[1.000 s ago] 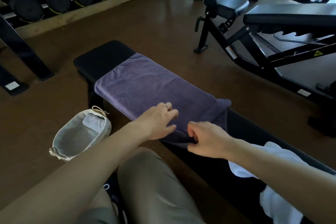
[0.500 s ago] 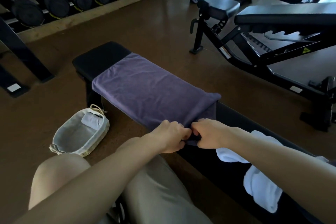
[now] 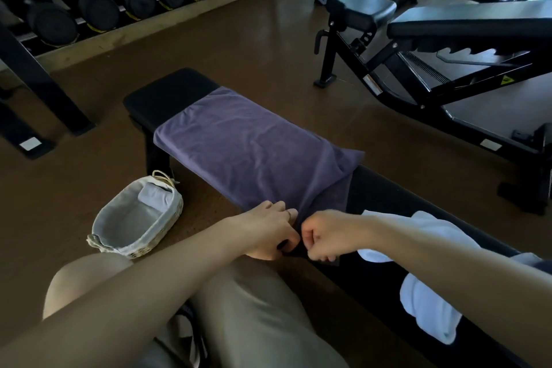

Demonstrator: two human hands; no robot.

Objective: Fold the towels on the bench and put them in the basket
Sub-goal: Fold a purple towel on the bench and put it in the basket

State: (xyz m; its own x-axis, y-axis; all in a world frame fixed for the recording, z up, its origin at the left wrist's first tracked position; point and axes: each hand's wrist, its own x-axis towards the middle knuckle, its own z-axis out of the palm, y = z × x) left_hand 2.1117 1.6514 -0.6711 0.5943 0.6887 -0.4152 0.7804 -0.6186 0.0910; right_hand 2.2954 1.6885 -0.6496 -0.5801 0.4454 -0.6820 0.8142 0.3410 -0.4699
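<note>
A purple towel (image 3: 248, 152) lies spread flat along the black bench (image 3: 170, 92). Its near corner hangs over the bench's front edge. My left hand (image 3: 268, 230) and my right hand (image 3: 325, 236) meet at that corner, and each pinches the towel's near edge with curled fingers. A crumpled white towel (image 3: 430, 302) lies on the bench to the right, partly hidden by my right forearm. The lined wicker basket (image 3: 101, 230) stands on the floor left of the bench, with a small pale folded cloth (image 3: 150, 197) inside.
A rack of black dumbbells (image 3: 119, 0) runs along the back left. An adjustable black bench (image 3: 448, 39) stands at the right. My knees (image 3: 83, 278) are in front of the bench, beside the basket. Brown floor lies between the benches.
My left hand came off the towel's top and dropped to its near corner. Both hands closed together on the near edge and pulled it slightly toward me.
</note>
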